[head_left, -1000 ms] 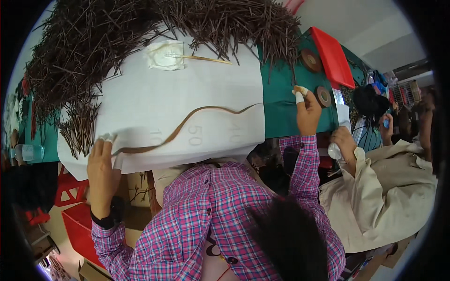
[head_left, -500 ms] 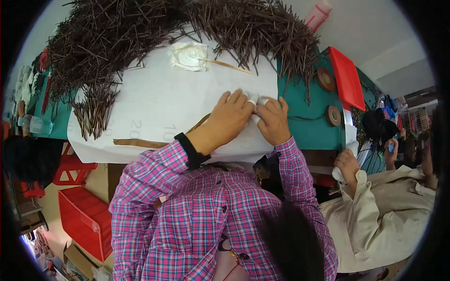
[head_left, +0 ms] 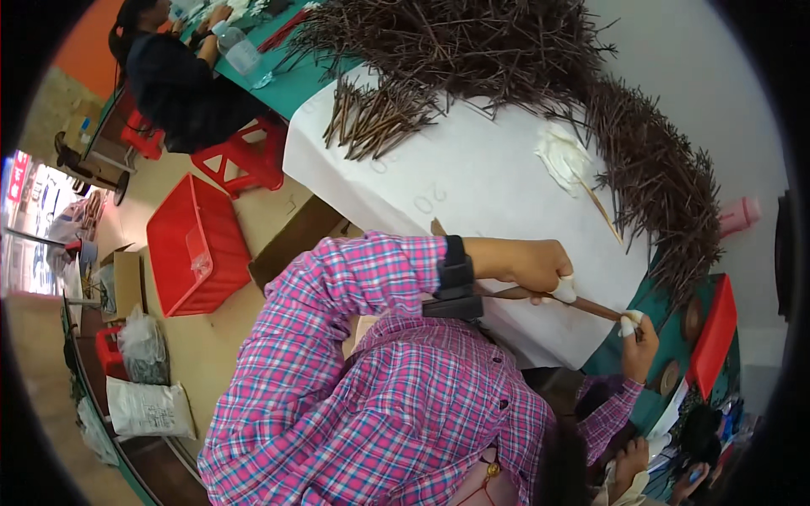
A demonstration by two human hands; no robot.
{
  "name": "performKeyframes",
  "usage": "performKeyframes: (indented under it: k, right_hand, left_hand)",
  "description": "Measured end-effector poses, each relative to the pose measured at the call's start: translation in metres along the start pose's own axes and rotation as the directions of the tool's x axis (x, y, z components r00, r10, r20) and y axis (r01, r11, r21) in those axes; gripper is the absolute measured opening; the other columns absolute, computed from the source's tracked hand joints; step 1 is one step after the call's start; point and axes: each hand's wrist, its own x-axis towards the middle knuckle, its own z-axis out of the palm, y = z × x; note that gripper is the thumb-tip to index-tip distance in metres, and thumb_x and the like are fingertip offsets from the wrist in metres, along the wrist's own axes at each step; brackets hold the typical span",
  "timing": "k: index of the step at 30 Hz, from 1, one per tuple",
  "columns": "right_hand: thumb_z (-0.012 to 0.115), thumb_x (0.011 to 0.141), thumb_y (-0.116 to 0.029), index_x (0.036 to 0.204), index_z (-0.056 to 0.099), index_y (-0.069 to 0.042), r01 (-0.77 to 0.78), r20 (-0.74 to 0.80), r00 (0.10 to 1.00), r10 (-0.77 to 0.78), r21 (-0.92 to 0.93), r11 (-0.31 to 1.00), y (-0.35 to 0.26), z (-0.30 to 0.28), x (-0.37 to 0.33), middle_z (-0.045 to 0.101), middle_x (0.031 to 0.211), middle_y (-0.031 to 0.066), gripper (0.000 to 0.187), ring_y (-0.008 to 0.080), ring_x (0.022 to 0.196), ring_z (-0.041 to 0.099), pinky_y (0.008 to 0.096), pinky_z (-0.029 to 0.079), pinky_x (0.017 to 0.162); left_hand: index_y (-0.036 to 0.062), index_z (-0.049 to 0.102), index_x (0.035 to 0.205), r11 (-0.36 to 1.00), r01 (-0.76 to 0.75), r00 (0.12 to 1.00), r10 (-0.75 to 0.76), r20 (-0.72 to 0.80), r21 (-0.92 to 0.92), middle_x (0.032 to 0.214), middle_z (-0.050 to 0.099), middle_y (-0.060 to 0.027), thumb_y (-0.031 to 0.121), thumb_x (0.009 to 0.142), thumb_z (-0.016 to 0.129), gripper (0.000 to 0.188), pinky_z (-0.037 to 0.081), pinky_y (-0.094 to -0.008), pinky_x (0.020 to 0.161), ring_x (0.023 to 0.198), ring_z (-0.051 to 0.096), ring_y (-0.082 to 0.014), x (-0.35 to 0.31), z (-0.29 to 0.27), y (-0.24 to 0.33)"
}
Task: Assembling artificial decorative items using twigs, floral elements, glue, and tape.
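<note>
My left hand (head_left: 533, 266), a dark band on its wrist, is closed round a long brown strip (head_left: 592, 309) at the near edge of the white sheet (head_left: 498, 190). To its right, the fingers of my right hand (head_left: 639, 347) pinch the strip's far right end. White wrappings cover some fingers of both hands. Part of the strip passes behind my left wrist, and its other end shows above the forearm. Beyond my hands, a thin wooden stick (head_left: 603, 211) rests with one end in a patch of white paste (head_left: 563, 158).
Dark twigs (head_left: 472, 51) are heaped along the far side, with a smaller bunch (head_left: 375, 118) at left. Tape rolls (head_left: 693, 317) and a red tray (head_left: 715, 337) lie at right. A red crate (head_left: 198, 253) stands on the floor. Another person's hand (head_left: 630, 462) shows lower right.
The view has swung left and tilted. My hands, close together before, are now apart, with the brown strip stretched between them.
</note>
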Motion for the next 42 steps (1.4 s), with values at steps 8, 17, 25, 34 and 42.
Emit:
performKeyframes:
  k: [8, 17, 25, 34, 42]
  right_hand:
    - [0.057, 0.078, -0.007, 0.086, 0.057, 0.001, -0.111, 0.016, 0.994, 0.113, -0.080, 0.991, 0.021, -0.022, 0.008, 0.052, 0.070, -0.0001, 0.011, 0.0061, 0.062, 0.045, 0.0199, 0.035, 0.054]
    - [0.056, 0.078, -0.006, 0.087, 0.056, 0.001, -0.177, -0.040, 0.984, 0.173, -0.305, 0.936, 0.040, -0.035, 0.009, 0.053, 0.068, 0.0042, 0.012, 0.0102, 0.059, 0.048, 0.0235, 0.038, 0.054]
    - [0.053, 0.079, -0.007, 0.096, 0.057, 0.000, 0.011, -0.054, 0.996, -0.065, -0.682, 0.731, 0.071, -0.047, 0.007, 0.059, 0.088, 0.0145, 0.019, 0.0253, 0.079, 0.057, 0.0329, 0.044, 0.070]
    - [0.048, 0.082, -0.008, 0.110, 0.053, -0.002, 0.078, -0.255, 0.929, -0.267, -0.573, 0.816, 0.011, -0.051, 0.017, 0.054, 0.109, 0.0135, 0.029, 0.0244, 0.102, 0.050, 0.0318, 0.036, 0.089]
    - [0.044, 0.087, -0.010, 0.108, 0.053, 0.000, 0.114, -0.189, 0.957, -0.220, -0.451, 0.885, -0.019, -0.024, 0.027, 0.055, 0.108, 0.0109, 0.025, 0.0211, 0.101, 0.050, 0.0294, 0.037, 0.088]
  left_hand:
    - [-0.0004, 0.059, 0.078, 0.996, 0.088, 0.992, -0.088, -0.093, -0.007, 0.060, 0.051, -0.0002, 0.016, 0.079, 0.060, 0.017, 0.037, -0.0202, 0.046, 0.049, 0.045, -0.0063, -0.073, -0.045, -0.016]
    - [0.0008, 0.058, 0.078, 0.997, 0.004, 0.956, 0.019, -0.292, 0.078, 0.061, 0.051, -0.0001, 0.010, 0.078, 0.060, 0.009, 0.038, -0.0209, 0.048, 0.051, 0.046, -0.0068, -0.086, -0.070, -0.052]
    - [0.0014, 0.058, 0.081, 0.968, -0.023, 0.846, 0.152, -0.511, 0.250, 0.064, 0.053, -0.0017, 0.009, 0.077, 0.060, 0.009, 0.040, -0.0222, 0.051, 0.053, 0.048, -0.0080, -0.110, -0.076, -0.061]
    - [-0.0033, 0.055, 0.099, 0.827, 0.320, 0.022, 0.481, -0.876, 0.462, 0.089, 0.060, -0.0153, 0.016, 0.076, 0.057, 0.030, 0.045, -0.0335, 0.064, 0.075, 0.059, -0.0262, -0.207, -0.214, -0.097]
    - [-0.0046, 0.044, 0.113, 0.713, 0.362, 0.252, 0.546, -0.799, 0.601, 0.100, 0.056, -0.0211, 0.018, 0.076, 0.058, 0.045, 0.041, -0.0328, 0.081, 0.093, 0.054, -0.0322, -0.191, -0.228, -0.114]
